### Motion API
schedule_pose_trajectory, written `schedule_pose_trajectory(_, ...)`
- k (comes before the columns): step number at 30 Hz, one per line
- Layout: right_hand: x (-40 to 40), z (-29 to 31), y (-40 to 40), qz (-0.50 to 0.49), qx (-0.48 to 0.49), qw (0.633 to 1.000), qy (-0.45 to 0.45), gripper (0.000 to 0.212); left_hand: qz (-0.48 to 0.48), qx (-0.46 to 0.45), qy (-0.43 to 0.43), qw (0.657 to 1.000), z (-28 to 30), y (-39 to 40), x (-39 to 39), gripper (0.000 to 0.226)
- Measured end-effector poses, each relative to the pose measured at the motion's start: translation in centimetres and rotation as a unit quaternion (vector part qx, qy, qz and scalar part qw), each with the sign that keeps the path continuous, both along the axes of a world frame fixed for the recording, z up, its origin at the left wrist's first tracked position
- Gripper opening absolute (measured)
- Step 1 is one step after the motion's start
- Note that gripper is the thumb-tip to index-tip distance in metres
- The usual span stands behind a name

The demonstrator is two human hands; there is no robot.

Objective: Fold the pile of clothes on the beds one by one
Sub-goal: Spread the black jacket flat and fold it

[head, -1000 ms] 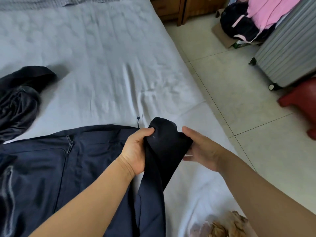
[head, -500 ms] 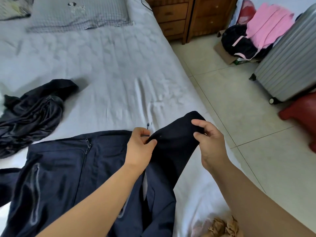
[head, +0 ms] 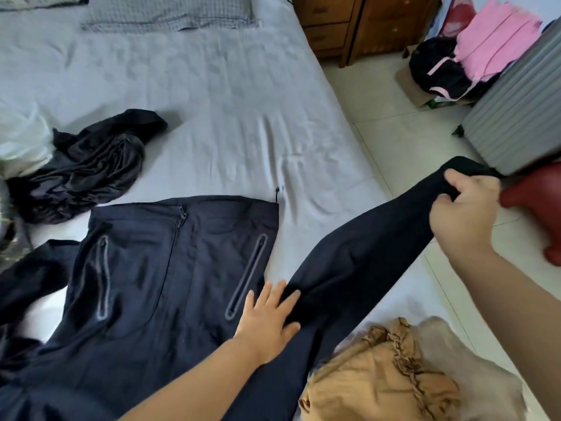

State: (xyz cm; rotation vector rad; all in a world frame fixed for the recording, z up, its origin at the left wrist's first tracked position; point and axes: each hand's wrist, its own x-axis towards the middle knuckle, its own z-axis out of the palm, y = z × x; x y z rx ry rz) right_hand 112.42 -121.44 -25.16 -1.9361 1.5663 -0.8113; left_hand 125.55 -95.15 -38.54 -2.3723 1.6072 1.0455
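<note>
The navy jacket (head: pixel 170 268) is lying face up on the near part of the bed (head: pixel 212 117), its front zip and two pocket zips showing and its hem running toward the far side, so the body is already spread flat for folding; its right sleeve (head: pixel 364 253) is stretching out to the right, past the bed's edge and over the floor, because the right hand (head: pixel 464 217) is gripping the cuff with its fingers (head: pixel 455 180) curled round the cloth and pulling it taut, which looks like a way of straightening the sleeve before it gets folded across the body; the left hand (head: pixel 268 317) is lying flat with its fingers (head: pixel 264 294) spread and straight, pressing where the sleeve meets the body, apparently anchoring the jacket so that the pull is not dragging the whole garment sideways; the other sleeve is trailing off to the near left, still unarranged; a crumpled black garment (head: pixel 91 165) is waiting on the far left of the bed, well apart from the jacket, and a tan ruffled garment (head: pixel 379 375) is sitting at the near right, just beside the stretched sleeve, both seemingly yet to be folded; a checked pillow (head: pixel 167 10) is resting at the far end; on the floor to the right a grey suitcase (head: pixel 516 110) and a red stool (head: pixel 543 202) are standing near the gripping hand.
</note>
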Motion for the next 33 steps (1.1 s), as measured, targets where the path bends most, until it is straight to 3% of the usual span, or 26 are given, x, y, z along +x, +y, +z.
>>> schedule_pose_trajectory(5, -3.3, 1.6, -0.5, -0.028, -0.038, 0.998, 0.035, 0.044, -0.023, 0.228, -0.069, 0.971, -1.6, 3.1, -1.8, 0.070)
schedule_pose_trajectory(7, -3.1, 1.9, 0.3, -0.008, -0.049, 0.998, 0.034, 0.044, -0.019, 0.249, -0.068, 0.966, -1.6, 4.2, -1.7, 0.085)
schedule_pose_trajectory(10, -1.0, 2.1, 3.3, 0.058, -0.071, 0.995, 0.040, 0.044, 0.028, 0.163, -0.041, 0.985, -0.8, 5.5, -1.0, 0.076)
schedule_pose_trajectory(15, 4.8, 1.2, 12.0, 0.236, -0.087, 0.965, 0.070, 0.053, 0.106, -0.003, -0.087, 0.991, 1.4, 7.8, 2.5, 0.070)
schedule_pose_trajectory(18, 8.8, 0.4, 18.0, 0.310, -0.065, 0.941, 0.122, 0.062, 0.199, -0.079, -0.036, 0.976, 3.3, 10.3, 5.9, 0.065)
schedule_pose_trajectory(22, 15.2, -0.2, 25.3, 0.371, -0.045, 0.916, 0.146, 0.072, 0.363, -0.165, 0.057, 0.915, 5.8, 15.8, 11.2, 0.052)
schedule_pose_trajectory(25, 21.3, -0.4, 30.3, 0.427, -0.003, 0.897, 0.115, 0.077, 0.434, -0.172, 0.073, 0.881, 7.0, 20.9, 15.3, 0.040)
schedule_pose_trajectory(27, 24.3, -0.8, 33.1, 0.483, 0.074, 0.867, 0.096, 0.078, 0.451, -0.166, 0.069, 0.874, 7.2, 23.6, 17.5, 0.034)
schedule_pose_trajectory(30, 25.9, -2.9, 35.9, 0.525, 0.126, 0.828, 0.152, 0.057, 0.466, -0.139, 0.068, 0.871, 6.8, 26.9, 20.5, 0.032)
schedule_pose_trajectory(33, 23.5, -5.9, 36.3, 0.468, 0.131, 0.838, 0.249, 0.032, 0.458, -0.108, 0.089, 0.878, 5.3, 28.0, 22.6, 0.032)
